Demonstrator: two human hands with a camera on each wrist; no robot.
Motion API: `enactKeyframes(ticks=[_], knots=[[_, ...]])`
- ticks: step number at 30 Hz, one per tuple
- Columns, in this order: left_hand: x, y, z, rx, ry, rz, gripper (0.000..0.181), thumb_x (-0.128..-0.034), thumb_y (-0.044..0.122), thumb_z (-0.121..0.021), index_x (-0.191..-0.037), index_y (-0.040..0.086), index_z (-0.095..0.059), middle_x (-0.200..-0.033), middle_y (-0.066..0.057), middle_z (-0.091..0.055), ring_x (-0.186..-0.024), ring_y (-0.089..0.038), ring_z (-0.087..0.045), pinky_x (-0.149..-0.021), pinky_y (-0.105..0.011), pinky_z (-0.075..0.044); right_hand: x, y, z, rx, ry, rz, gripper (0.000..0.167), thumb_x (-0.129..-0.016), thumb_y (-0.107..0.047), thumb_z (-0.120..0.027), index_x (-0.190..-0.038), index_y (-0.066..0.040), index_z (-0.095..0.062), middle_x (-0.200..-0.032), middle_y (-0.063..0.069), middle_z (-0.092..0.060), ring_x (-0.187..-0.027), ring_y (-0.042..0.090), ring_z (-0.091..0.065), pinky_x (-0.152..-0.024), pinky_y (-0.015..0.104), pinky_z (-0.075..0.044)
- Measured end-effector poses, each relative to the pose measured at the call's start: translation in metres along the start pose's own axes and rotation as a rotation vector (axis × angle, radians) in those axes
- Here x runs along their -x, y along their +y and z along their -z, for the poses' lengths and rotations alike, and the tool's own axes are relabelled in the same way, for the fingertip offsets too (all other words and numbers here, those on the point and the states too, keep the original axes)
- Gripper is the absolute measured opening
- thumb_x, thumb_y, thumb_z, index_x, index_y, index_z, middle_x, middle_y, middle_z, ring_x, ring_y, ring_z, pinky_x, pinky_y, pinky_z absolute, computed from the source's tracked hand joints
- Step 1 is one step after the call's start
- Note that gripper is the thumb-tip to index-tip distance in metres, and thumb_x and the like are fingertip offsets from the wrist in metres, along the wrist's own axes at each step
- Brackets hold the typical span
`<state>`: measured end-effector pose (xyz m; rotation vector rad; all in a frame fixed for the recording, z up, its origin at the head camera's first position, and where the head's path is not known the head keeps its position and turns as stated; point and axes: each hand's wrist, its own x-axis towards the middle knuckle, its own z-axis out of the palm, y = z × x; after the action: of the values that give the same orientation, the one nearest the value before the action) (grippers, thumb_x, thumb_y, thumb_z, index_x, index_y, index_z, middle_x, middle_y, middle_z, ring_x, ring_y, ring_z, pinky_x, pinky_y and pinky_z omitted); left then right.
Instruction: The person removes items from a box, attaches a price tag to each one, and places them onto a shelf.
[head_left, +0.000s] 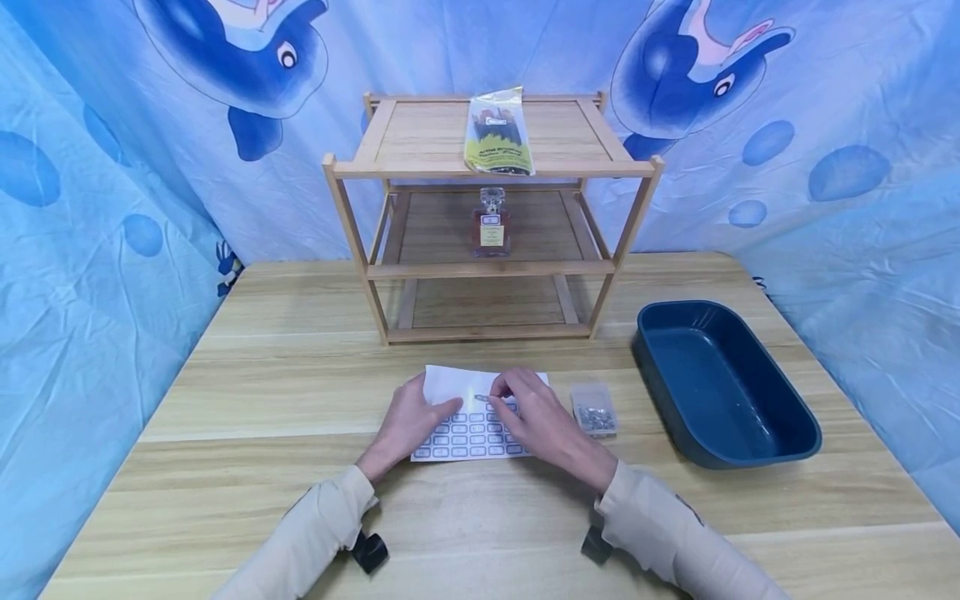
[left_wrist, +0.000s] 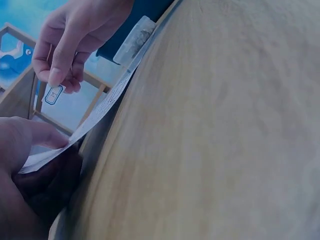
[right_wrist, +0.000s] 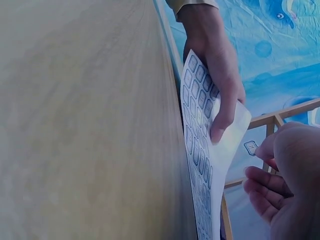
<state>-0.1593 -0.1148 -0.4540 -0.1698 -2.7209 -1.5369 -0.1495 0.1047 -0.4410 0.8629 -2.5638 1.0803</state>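
Observation:
A white sheet of blue-bordered sticker labels (head_left: 468, 442) lies on the table before me. My left hand (head_left: 415, 417) grips its left side, thumb on top and fingers underneath, as the left wrist view shows. Between thumb and forefinger, my right hand (head_left: 531, 412) pinches one small sticker label (left_wrist: 53, 94) by its edge. That label is off the sheet, held above it, with a blue frame and a printed mark too small to read surely. The sheet's upper part is bare white, and in the right wrist view the sheet (right_wrist: 200, 145) bends up slightly.
A clear plastic box (head_left: 595, 410) of small metal pieces sits right of the sheet, with a dark blue basin (head_left: 720, 454) beyond. Behind stands a wooden rack (head_left: 495, 333) carrying a perfume bottle (head_left: 491, 229) and a brush packet (head_left: 498, 137), each bearing a label.

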Motion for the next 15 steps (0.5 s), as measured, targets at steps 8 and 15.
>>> enactKeyframes(ticks=[8,15], knots=[[0.0000,0.0059,0.0010,-0.254,-0.004,-0.001,0.077,-0.0865,0.021,-0.083,-0.141,-0.019,-0.046,-0.123,-0.038,-0.063,-0.109,-0.046,-0.067,-0.097,-0.055,-0.054,-0.0012,-0.0003,0.0031,-0.018,0.014,-0.015,0.010,-0.095,-0.002,-0.071,-0.099,-0.008,-0.063,-0.100,0.001,-0.064,-0.102,0.020,-0.063,-0.089,0.035,-0.058],[0.0031,0.0023,-0.0009,-0.358,0.027,-0.023,0.078,-0.0822,0.025,-0.087,-0.140,-0.012,-0.051,-0.118,-0.032,-0.067,-0.108,-0.043,-0.065,-0.091,-0.054,-0.055,-0.0007,0.0008,0.0032,-0.021,0.018,-0.023,0.011,-0.096,-0.002,-0.070,-0.099,-0.010,-0.063,-0.100,0.000,-0.064,-0.102,0.019,-0.063,-0.088,0.034,-0.058]])
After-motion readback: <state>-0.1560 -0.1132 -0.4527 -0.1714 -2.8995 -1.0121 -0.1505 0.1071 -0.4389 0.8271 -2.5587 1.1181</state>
